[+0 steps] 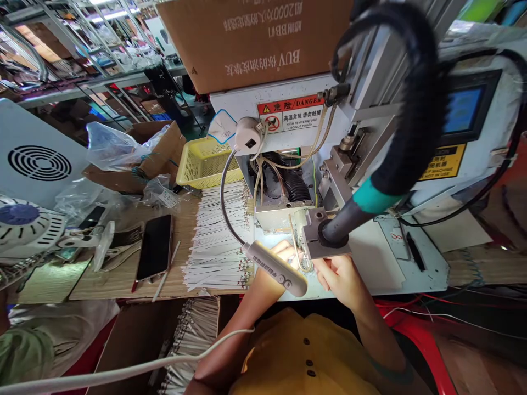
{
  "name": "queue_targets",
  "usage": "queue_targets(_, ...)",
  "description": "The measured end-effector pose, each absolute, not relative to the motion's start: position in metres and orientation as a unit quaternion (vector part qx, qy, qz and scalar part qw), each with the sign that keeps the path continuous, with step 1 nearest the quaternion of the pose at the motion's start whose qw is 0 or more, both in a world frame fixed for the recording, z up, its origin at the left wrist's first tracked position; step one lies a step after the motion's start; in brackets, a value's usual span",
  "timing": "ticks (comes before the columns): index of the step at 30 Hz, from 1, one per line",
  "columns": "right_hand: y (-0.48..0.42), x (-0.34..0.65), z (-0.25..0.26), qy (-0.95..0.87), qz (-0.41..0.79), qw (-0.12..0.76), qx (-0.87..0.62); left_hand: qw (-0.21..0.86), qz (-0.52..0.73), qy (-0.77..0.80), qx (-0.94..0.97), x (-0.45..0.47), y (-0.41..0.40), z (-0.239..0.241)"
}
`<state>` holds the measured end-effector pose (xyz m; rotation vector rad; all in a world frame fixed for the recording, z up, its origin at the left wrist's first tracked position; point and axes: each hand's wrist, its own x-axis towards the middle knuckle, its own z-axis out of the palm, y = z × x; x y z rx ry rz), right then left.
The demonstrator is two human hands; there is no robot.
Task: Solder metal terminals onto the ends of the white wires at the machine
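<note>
Factory workshop, as I see it thru the remote head cam. Center: a bench machine [341,164] w/ a red danger label [290,112] warning of high temp., plus a touchscreen [464,109] at R. On the wood-look bench [117,285], 1 wide pile of white strips [220,236] lies near a yellow basket [206,156]; more strips in a box [123,340] below. 1 big printed carton [255,44] sits above the label. Bkgd: metal racks [82,44], tube lights [117,13], stacked boxes.
</note>
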<state>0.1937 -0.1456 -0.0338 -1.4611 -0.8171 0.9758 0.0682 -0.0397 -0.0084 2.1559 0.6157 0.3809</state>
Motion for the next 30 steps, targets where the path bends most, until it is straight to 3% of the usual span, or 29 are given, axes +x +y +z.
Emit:
queue_targets(4, -0.145, 0.192, -0.034, -0.368, 0.387, 0.564, -0.63, 0.386, 0.138, 0.225, 0.884, 0.067, -0.04, -0.007)
queue_targets(7, -0.154, 0.187, -0.027, -0.413, 0.295, 0.547, -0.666, 0.365, 0.147, 0.226, 0.891, 0.052, -0.035, 0.001)
queue_targets(11, -0.184, 0.192, -0.014, -0.548, 0.185, 0.418, -0.701, 0.241, 0.213, 0.255, 0.912, 0.002, -0.01, 0.017)
queue_targets(14, -0.202, 0.215, -0.015, -0.548, 0.127, 0.353, -0.748, 0.153, 0.267, 0.3, 0.903, -0.043, 0.013, 0.017)
queue_targets(22, -0.183, 0.252, -0.048, -0.491, -0.076, 0.354, -0.792, 0.143, 0.215, 0.327, 0.909, -0.082, 0.023, -0.019)
queue_targets(30, -0.182, 0.257, -0.06, -0.55, -0.102, 0.33, -0.761, 0.177, 0.202, 0.398, 0.877, -0.049, 0.029, -0.003)
